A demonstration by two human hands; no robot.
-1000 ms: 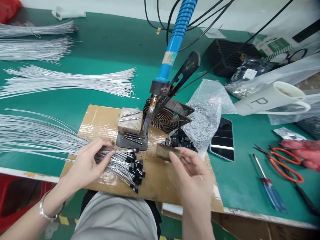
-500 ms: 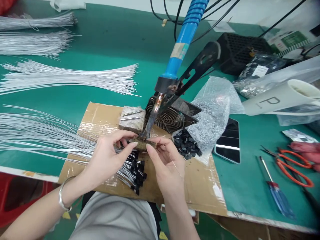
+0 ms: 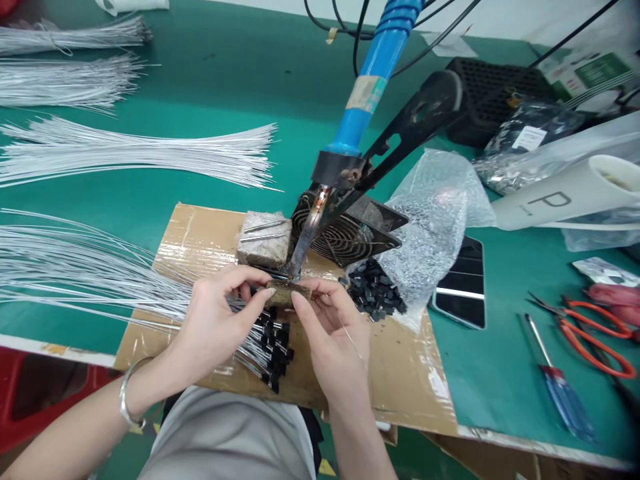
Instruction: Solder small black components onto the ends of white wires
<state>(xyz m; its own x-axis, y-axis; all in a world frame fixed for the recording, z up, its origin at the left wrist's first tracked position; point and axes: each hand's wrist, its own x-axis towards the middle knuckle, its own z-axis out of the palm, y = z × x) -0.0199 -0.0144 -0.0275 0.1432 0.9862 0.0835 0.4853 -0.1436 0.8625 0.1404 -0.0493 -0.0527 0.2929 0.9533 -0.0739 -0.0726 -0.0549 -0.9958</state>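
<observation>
Smooth green bench top (image 3: 215, 87) under everything; a tan cardboard sheet (image 3: 410, 363), patched with shiny film, lies beneath the grip. A loose spray of thin silvery-white wires (image 3: 115, 267) runs in from the left, passing under the left hand (image 3: 220, 317); a dragged wrist could, I'd judge, scatter them. Just beyond the grip slants a blue, ribbed-handled soldering iron (image 3: 345, 130), its scorched metal tip (image 3: 303, 250) close to the fingers; if hot, one slip could burn them. Left hand and right hand (image 3: 337, 333) each pinch, thumb against fingers, one end of a rough brown oblong block (image 3: 280, 297), crosswise below that tip; contact can't be told. Uneven pressure might tilt it. Nearer the body, small boxy black caps (image 3: 274, 350) end the wires; right of the grip, loose black chips (image 3: 377, 290) lie heaped.
</observation>
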